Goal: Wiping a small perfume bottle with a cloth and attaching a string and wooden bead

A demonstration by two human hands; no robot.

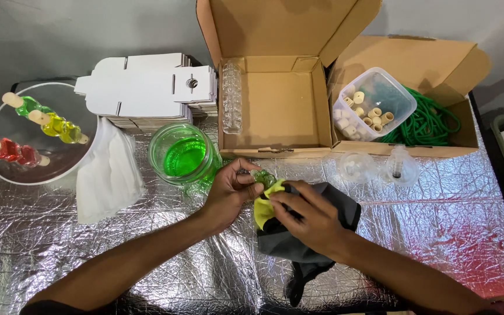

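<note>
My left hand [230,191] pinches a small clear glass bottle [262,175] filled with green liquid, just in front of the open cardboard box. My right hand [312,219] grips a dark grey cloth with a yellow-green edge [298,245] and presses it against the bottle. Both hands meet at the table's middle, over the crinkled silver foil cover [164,256]. Beside my left hand stands a round glass jar of green liquid [184,156].
An open cardboard box [281,105] holds a row of empty clear bottles [232,96]. A second box [438,76] carries a plastic tub of corks [371,105] and green cord [433,125]. Flat white cartons [147,87], a white cloth [109,172], a glass bowl with filled bottles [36,134] and two clear funnels [401,166] lie around.
</note>
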